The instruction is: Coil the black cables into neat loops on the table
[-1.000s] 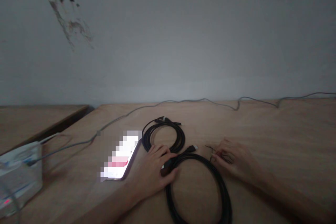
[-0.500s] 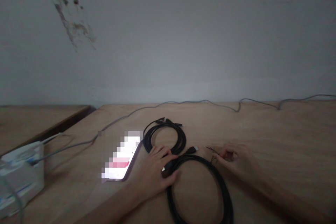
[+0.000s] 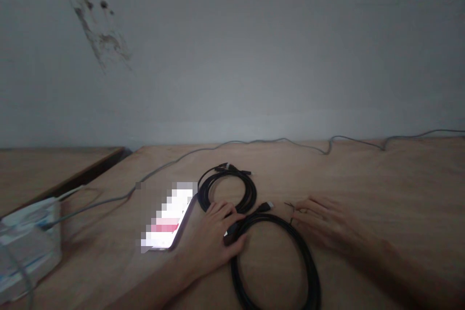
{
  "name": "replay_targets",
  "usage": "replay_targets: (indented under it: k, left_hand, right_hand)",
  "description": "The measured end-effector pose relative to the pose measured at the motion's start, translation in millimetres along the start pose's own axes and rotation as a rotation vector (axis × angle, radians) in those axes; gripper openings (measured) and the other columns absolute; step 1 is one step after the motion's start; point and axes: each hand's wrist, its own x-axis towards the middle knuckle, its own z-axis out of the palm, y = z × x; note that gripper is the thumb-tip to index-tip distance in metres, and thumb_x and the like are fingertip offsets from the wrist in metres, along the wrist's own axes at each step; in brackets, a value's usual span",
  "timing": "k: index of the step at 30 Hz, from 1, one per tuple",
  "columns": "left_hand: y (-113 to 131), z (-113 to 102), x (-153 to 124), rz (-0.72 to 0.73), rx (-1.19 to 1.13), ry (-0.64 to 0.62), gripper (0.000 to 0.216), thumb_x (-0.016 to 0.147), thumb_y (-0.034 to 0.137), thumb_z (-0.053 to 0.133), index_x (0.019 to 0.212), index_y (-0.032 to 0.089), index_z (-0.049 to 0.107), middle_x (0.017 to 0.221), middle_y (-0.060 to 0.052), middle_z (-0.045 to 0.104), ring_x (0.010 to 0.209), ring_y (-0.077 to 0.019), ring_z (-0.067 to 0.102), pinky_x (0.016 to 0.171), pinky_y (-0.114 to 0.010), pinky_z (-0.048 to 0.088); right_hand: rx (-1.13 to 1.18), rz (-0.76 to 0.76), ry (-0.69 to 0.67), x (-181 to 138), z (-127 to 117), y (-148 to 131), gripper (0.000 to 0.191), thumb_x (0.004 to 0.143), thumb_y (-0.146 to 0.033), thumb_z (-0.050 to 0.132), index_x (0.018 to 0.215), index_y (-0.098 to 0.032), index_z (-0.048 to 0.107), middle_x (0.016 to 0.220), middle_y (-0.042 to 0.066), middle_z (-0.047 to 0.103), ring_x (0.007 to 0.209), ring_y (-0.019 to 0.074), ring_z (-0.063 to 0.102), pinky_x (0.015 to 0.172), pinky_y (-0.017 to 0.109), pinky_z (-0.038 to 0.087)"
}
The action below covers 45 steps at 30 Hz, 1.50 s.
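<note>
Two black cable coils lie on the wooden table [image 3: 381,184]. The small coil [image 3: 250,191] is farther away, and the large coil [image 3: 308,271] is nearer to me. My left hand [image 3: 214,237] rests on the top of the large coil, with thumb and fingers closed round the cable near its plug [image 3: 267,206]. My right hand [image 3: 323,223] lies to the right of the coil, fingers stretched out flat on the table. Its fingertips touch thin dark wire ties [image 3: 289,206].
A lit phone [image 3: 167,218] lies on the table left of my left hand. At the far left stands a white box [image 3: 29,244] with cables plugged in. A thin grey cable [image 3: 254,141] runs along the table's back edge by the wall.
My right hand's fingers, curled over the wire ties half a second ago, have stretched out flat. My left hand has stayed on the large coil.
</note>
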Motion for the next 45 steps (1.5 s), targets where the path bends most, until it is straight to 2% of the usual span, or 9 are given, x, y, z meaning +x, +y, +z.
replay_targets:
  k: [6,11,15,22,27,32,40,45]
  left_hand:
    - [0,-2,1,0.009,-0.012,-0.01,0.029,0.093,0.032,0.069,0.121,0.023,0.071,0.109,-0.009,0.067,0.109,-0.0299,0.06,0.099,-0.05,0.051]
    - [1,-2,1,0.002,-0.025,-0.016,0.029,0.093,0.031,0.069,0.121,0.021,0.071,0.109,-0.009,0.067,0.11,-0.0306,0.06,0.101,-0.052,0.049]
    - [1,-1,0,0.0,-0.015,-0.003,0.029,0.093,0.031,0.07,0.121,0.021,0.072,0.11,-0.009,0.067,0.109,-0.0308,0.06,0.101,-0.053,0.049]
    - [-1,0,0,-0.002,-0.009,0.012,0.03,0.091,0.031,0.072,0.119,0.022,0.072,0.109,-0.009,0.067,0.109,-0.0306,0.06,0.1,-0.051,0.05]
    - [-2,0,-1,-0.027,-0.014,-0.021,0.031,0.092,0.034,0.072,0.121,0.022,0.072,0.111,-0.009,0.067,0.111,-0.0311,0.06,0.102,-0.053,0.048]
    - [1,-1,0,-0.024,-0.014,-0.02,0.03,0.092,0.032,0.072,0.119,0.021,0.073,0.11,-0.009,0.067,0.109,-0.0307,0.06,0.1,-0.052,0.049]
    - [0,-1,0,-0.019,-0.01,-0.007,0.029,0.093,0.033,0.071,0.119,0.021,0.073,0.111,-0.01,0.067,0.11,-0.0312,0.06,0.101,-0.052,0.05]
    - [1,-1,1,-0.013,-0.017,-0.017,0.03,0.092,0.031,0.071,0.12,0.019,0.073,0.11,-0.01,0.067,0.109,-0.0318,0.06,0.1,-0.054,0.049]
  right_hand:
    - [-0.065,0.063,-0.079,-9,17,2,0.024,0.101,-0.016,0.056,0.117,-0.025,0.072,0.108,0.009,0.077,0.095,0.0252,0.072,0.084,0.04,0.062]
    - [-0.028,0.072,-0.01,-9,22,1,0.022,0.101,-0.016,0.056,0.113,-0.023,0.074,0.102,0.01,0.077,0.094,0.0254,0.073,0.083,0.04,0.062]
    - [-0.009,0.111,-0.044,0,18,-2,0.021,0.101,-0.016,0.053,0.098,-0.023,0.073,0.097,0.009,0.076,0.088,0.025,0.071,0.079,0.039,0.061]
    - [0.22,0.486,-0.164,4,19,-4,0.023,0.102,-0.023,0.049,0.086,-0.023,0.066,0.085,0.005,0.071,0.079,0.0233,0.068,0.073,0.038,0.054]
    - [0.258,0.608,-0.173,-2,25,-6,0.024,0.103,-0.034,0.048,0.088,-0.024,0.064,0.085,0.005,0.07,0.078,0.0234,0.065,0.074,0.039,0.05]
    - [0.258,0.615,-0.147,-2,26,-8,0.024,0.101,-0.04,0.052,0.085,-0.025,0.064,0.081,0.004,0.069,0.075,0.0227,0.065,0.073,0.037,0.049]
    - [0.3,0.699,-0.096,7,16,-7,0.027,0.093,-0.043,0.063,0.074,-0.025,0.066,0.065,0.002,0.068,0.059,0.0213,0.063,0.056,0.032,0.047]
    - [0.315,0.692,-0.056,8,12,-9,0.02,0.091,-0.041,0.065,0.082,-0.024,0.066,0.076,0.004,0.073,0.07,0.0241,0.07,0.063,0.035,0.053]
